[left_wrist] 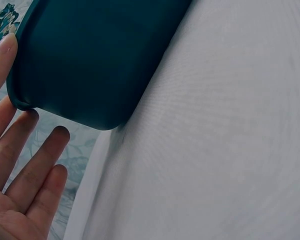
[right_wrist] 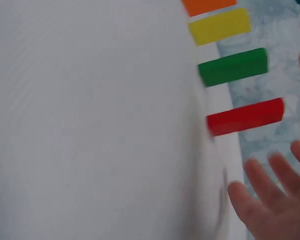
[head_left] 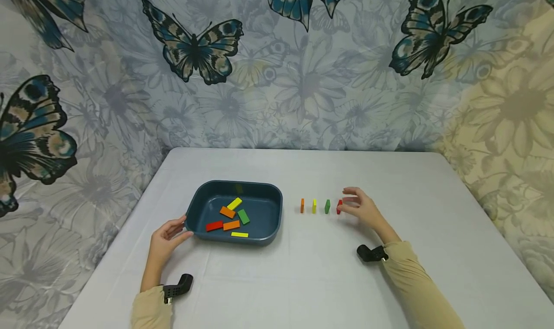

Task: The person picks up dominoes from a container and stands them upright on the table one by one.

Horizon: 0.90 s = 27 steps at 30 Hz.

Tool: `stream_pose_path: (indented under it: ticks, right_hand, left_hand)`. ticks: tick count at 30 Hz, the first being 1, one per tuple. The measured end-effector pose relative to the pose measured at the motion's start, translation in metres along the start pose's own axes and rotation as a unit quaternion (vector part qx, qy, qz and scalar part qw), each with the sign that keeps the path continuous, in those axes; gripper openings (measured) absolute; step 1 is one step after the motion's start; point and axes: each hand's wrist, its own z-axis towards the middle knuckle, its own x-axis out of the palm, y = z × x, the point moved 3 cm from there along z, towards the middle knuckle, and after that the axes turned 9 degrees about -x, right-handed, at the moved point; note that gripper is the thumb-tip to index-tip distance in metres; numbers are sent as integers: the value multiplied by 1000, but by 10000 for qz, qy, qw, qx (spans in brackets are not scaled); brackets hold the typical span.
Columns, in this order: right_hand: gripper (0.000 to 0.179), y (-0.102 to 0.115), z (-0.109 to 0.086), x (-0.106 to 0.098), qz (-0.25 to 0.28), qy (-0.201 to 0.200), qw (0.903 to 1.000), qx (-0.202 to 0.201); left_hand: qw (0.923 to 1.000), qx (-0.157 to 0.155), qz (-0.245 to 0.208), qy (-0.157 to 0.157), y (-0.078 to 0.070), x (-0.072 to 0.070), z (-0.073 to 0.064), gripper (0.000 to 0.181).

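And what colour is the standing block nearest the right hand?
That block is red, clearest in the right wrist view.

Studio-like space, butterfly backdrop [head_left: 311, 103], white table [head_left: 311, 281]

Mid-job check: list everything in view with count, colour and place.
Tray: one, dark blue, left of the standing blocks
Lying blocks: six (two yellow, two orange, one red, one green), inside the tray
Standing blocks: four (orange, yellow, green, red), in a row right of the tray
Table: one, white, beneath all these
Backdrop: pale blue-grey, yellowish at right, behind the table
Butterflies: several, blue-beige-black, on the backdrop
Wrist cameras: two, black, one per wrist
Sleeves: two, tan, on the forearms
Left hand: one, touching the tray's left end
Right hand: one, by the red standing block
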Motion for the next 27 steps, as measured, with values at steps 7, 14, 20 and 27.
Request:
stream_pose_path:
  ticks: [7,14,20,27]
  right_hand:
    - [94,43,6,0,56,-1219,9902,-676]
    - [101,73,19,24,504,-1094,9826,-1413]
    - [102,92,36,52,805,-964,9774,-1698]
    - [99,105,55,91,881,-733,9804,-1604]
  left_hand:
    - [10000,-87,-27,-10,0,-1,-3,38]
    - [9999,-124,-7,-10,-1,-1,-1,38]
    - [10000,-87,-6,-16,1,-1,0,38]
    - [10000,-43,-26,2,2,0,0,38]
